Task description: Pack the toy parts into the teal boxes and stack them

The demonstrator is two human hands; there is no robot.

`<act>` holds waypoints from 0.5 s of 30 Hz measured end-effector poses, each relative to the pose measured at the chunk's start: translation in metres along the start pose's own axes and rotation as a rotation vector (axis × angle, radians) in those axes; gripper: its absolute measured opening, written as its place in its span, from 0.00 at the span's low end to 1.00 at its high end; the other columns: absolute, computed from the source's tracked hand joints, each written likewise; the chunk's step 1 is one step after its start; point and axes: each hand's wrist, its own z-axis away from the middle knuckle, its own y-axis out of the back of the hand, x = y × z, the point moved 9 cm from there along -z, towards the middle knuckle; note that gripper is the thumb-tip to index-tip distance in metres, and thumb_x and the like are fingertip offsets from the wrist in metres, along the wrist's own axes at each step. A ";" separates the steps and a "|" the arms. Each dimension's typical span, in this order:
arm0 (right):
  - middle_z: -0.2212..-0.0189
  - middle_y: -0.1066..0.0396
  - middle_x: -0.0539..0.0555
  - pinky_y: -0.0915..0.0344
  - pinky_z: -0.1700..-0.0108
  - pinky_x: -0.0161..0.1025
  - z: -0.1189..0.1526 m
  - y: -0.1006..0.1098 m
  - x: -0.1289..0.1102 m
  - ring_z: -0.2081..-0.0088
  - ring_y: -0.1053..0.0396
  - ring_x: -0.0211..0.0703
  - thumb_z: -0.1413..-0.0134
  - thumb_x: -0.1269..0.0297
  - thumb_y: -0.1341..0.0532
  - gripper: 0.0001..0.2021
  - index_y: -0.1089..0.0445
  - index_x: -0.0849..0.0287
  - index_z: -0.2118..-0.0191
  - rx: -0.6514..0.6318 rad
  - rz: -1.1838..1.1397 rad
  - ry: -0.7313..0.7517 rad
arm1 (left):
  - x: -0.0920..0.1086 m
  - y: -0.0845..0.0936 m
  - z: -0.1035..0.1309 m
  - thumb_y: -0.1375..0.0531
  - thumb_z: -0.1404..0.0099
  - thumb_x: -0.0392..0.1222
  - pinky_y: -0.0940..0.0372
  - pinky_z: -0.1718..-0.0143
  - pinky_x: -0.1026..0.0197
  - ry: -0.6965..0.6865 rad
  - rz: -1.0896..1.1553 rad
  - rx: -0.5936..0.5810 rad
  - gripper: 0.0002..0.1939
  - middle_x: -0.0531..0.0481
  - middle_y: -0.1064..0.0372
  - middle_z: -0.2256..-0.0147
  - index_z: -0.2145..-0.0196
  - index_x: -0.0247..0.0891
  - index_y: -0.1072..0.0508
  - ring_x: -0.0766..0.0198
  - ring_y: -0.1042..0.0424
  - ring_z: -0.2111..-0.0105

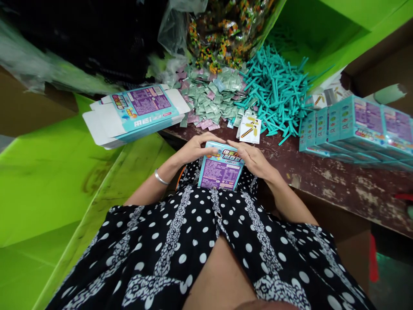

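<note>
1 box at my lap, printed face toward me, title end pointing away, long axis running near-to-far. Left hand and right hand pinch its far corners. Tabletop beyond: 1 cluster of pickaxe-print cards; sachets, teal sticks too many to count.

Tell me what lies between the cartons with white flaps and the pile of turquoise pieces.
In the head view, a heap of packets, mostly pale green with some pink, lies between the cartons and the turquoise pile.
</note>
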 end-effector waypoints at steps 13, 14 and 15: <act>0.63 0.18 0.50 0.29 0.56 0.43 0.000 0.095 -0.038 0.64 0.26 0.45 0.43 0.46 0.23 0.24 0.16 0.49 0.44 0.070 0.267 -0.001 | 0.029 -0.007 -0.039 0.31 0.28 0.59 0.19 0.43 0.43 -0.040 -0.170 -0.049 0.37 0.44 0.20 0.39 0.25 0.58 0.30 0.45 0.16 0.44; 0.62 0.18 0.50 0.27 0.56 0.44 0.018 0.123 -0.030 0.63 0.25 0.46 0.41 0.47 0.25 0.27 0.18 0.48 0.38 0.216 0.249 -0.036 | 0.033 0.015 -0.037 0.32 0.29 0.59 0.19 0.42 0.39 -0.056 -0.266 0.041 0.37 0.47 0.21 0.37 0.25 0.62 0.31 0.43 0.17 0.43; 0.60 0.17 0.51 0.25 0.55 0.46 0.042 0.155 -0.021 0.62 0.24 0.47 0.39 0.47 0.26 0.30 0.21 0.47 0.34 0.390 0.230 -0.069 | 0.039 0.042 -0.032 0.31 0.30 0.60 0.20 0.40 0.35 -0.095 -0.399 0.159 0.35 0.52 0.21 0.37 0.28 0.68 0.28 0.41 0.18 0.42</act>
